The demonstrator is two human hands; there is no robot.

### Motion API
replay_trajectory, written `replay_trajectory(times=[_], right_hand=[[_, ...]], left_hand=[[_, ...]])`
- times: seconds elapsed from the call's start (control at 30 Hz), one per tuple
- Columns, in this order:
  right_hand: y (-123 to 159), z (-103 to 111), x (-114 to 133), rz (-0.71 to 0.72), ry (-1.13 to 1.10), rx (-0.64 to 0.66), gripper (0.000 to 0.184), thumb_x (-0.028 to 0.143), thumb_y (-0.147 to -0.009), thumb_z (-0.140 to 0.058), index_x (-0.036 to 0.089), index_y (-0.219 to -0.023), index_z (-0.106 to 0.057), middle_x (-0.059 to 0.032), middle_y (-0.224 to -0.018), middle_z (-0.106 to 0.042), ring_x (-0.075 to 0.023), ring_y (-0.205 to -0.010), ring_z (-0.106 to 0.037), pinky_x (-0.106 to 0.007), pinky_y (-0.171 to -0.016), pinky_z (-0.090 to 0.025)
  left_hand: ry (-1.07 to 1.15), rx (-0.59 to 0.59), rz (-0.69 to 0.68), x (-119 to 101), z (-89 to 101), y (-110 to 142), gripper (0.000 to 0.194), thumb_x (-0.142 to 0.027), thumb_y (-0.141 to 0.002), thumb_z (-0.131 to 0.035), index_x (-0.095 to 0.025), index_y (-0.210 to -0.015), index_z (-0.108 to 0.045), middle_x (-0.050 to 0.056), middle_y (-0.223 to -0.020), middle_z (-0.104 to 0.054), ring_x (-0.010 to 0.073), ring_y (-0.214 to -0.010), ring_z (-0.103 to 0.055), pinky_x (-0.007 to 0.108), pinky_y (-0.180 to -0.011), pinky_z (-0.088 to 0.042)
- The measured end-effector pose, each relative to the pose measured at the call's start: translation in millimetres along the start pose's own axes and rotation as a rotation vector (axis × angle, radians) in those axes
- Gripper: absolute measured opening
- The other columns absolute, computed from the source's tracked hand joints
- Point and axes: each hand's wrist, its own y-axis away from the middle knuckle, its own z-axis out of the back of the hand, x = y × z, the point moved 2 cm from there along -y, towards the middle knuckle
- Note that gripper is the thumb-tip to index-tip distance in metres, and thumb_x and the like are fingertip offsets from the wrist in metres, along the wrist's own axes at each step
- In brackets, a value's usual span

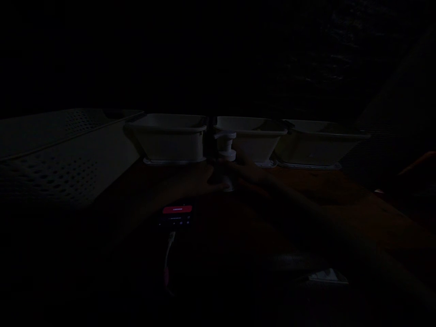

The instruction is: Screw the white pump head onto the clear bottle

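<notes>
The left hand [200, 178] and right hand [245, 170] were closed around the pump bottle [228, 155] from either side, fingers curled about its body; how firmly they pressed, I could not tell. The bottle stood upright at the middle of the view, its ribless white collar round and smooth, its short spout pointing left. Just below the left forearm lay a phone [177, 216], its screen lit with a red bar, and a thin pale cable [166, 256] ran from near it. Behind the bottle, smooth tapered tubs [173, 144] with rounded rims stood in a row—the bottle partly blocking the middle one. To the left rose a pale basket [112, 154], its wall pierced with small holes. The reddish-brown table [344, 204] sank into darkness, which hid the bottle's contents and most finger outlines; a pale item [329, 275] at lower right was unreadable.
</notes>
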Motion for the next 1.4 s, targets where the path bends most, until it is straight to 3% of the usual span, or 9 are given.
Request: replay_trajectory(times=[0.4,0.63,1.03,1.23,1.4], right_hand=[[0.3,0.4,1.2,0.002,-0.008,-0.019,0.048,0.042,-0.08,-0.069,0.02,-0.12,-0.053,-0.0077,-0.114,-0.07,-0.0227,-0.104,-0.068,-0.04,-0.094,-0.056],[0.3,-1.0,1.0,0.01,-0.027,-0.021,0.045,0.043,-0.08,-0.069,0.02,-0.117,-0.055,-0.0065,-0.11,-0.07,-0.0229,-0.101,-0.068,-0.041,-0.092,-0.057],[4.0,-5.2,3.5,0.007,-0.114,-0.049,0.045,0.039,-0.081,-0.071,0.019,-0.119,-0.056,-0.0071,-0.113,-0.068,-0.0206,-0.103,-0.067,-0.036,-0.093,-0.055],[5.6,-4.6,-0.8,-0.011,-0.132,-0.037,0.041,0.038,-0.083,-0.071,0.02,-0.117,-0.058,-0.0068,-0.114,-0.067,-0.0191,-0.102,-0.066,-0.035,-0.093,-0.055],[6.1,-6.2,1.8,-0.021,-0.133,-0.053,0.044,0.04,-0.081,-0.071,0.019,-0.118,-0.057,-0.0065,-0.109,-0.068,-0.0193,-0.099,-0.066,-0.033,-0.087,-0.057]], left_hand=[[-0.002,0.015,0.004,-2.0,1.3,0.2,0.061,-0.063,-0.088,-0.054,-0.014,-0.124,-0.059,0.012,-0.107,-0.071,0.0255,-0.087,-0.069,0.032,-0.07,-0.051],[-0.005,0.004,0.007,-4.2,3.2,1.3,0.061,-0.062,-0.088,-0.056,-0.014,-0.126,-0.058,0.013,-0.112,-0.07,0.0265,-0.095,-0.068,0.031,-0.076,-0.052],[0.007,0.011,0.019,-1.8,1.0,0.1,0.063,-0.066,-0.086,-0.053,-0.013,-0.117,-0.062,0.015,-0.101,-0.071,0.0269,-0.086,-0.068,0.034,-0.07,-0.05],[-0.008,0.062,0.037,6.9,-6.4,-0.9,0.069,-0.075,-0.085,-0.045,-0.012,-0.103,-0.068,0.014,-0.09,-0.072,0.0235,-0.07,-0.067,0.032,-0.06,-0.047],[-0.01,0.038,0.019,5.0,-4.0,-1.3,0.066,-0.073,-0.085,-0.047,-0.013,-0.104,-0.067,0.012,-0.086,-0.072,0.0217,-0.068,-0.066,0.03,-0.059,-0.045]])
